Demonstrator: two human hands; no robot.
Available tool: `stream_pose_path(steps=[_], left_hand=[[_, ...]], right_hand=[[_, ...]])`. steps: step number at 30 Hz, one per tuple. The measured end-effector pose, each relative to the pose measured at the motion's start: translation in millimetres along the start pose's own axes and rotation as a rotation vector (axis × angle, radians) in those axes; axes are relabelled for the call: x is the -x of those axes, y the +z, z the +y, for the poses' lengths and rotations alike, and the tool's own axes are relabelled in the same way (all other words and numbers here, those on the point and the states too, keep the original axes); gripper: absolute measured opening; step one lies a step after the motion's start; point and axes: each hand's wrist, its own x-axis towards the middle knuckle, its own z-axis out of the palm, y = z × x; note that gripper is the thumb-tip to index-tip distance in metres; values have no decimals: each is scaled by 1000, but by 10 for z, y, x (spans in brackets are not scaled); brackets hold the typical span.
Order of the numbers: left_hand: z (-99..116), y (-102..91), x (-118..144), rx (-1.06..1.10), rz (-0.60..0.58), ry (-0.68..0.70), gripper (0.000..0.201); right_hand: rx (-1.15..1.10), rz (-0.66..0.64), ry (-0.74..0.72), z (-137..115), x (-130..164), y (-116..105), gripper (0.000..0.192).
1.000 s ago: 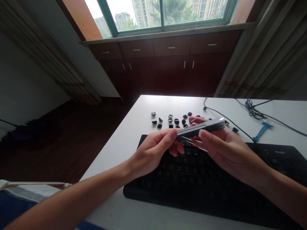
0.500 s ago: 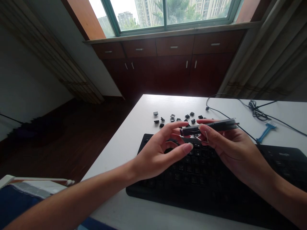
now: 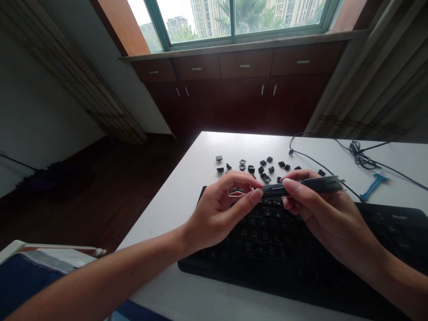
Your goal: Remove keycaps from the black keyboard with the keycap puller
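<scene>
A slim black tool (image 3: 316, 184) with a thin wire loop (image 3: 233, 195), like a keycap puller, is held level above the keyboard. My right hand (image 3: 327, 218) is closed around its body, thumb on the near side. At the tool's left end, my left hand (image 3: 217, 209) pinches it between thumb and fingertips, the wire loop showing beside those fingers. Below both hands lies a black keyboard (image 3: 294, 276), partly covered by them; several of its keys lack caps. Loose black keycaps (image 3: 265, 178) are scattered behind it, some hidden by my hands.
A blue brush (image 3: 374, 185) lies behind the keyboard on the right. Its neighbour is a bundled black cable (image 3: 361, 156) trailing over the white table (image 3: 157, 223). A chair with blue cloth (image 3: 30, 281) stands at the lower left. Drawers and a window are beyond.
My left thumb and fingers, earlier apart, have closed on the tool's left end. The wire loop, previously below the tool near my right thumb, now sticks out to the left.
</scene>
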Motion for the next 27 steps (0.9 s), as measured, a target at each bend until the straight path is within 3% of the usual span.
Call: stream_pose_path(steps=[5,10,16,21,27], left_hand=[[2,2,-21,118,2,-74,15],[-32,2,1,88,-101,-35,20],[-6,1,27,-132,-174,45,25],[9,3,22,-234,-225,22,27],[0,12,46,-320,-301,37,18]], right_hand=[[-152,-49,34,11,0,-3,16],[-146,-139,88,40,33,29,19],[-273,6,16,-40,-5,79,37],[-399,155,-34,-183,-12,105,43],[-273,36,26,-242,2,78,41]])
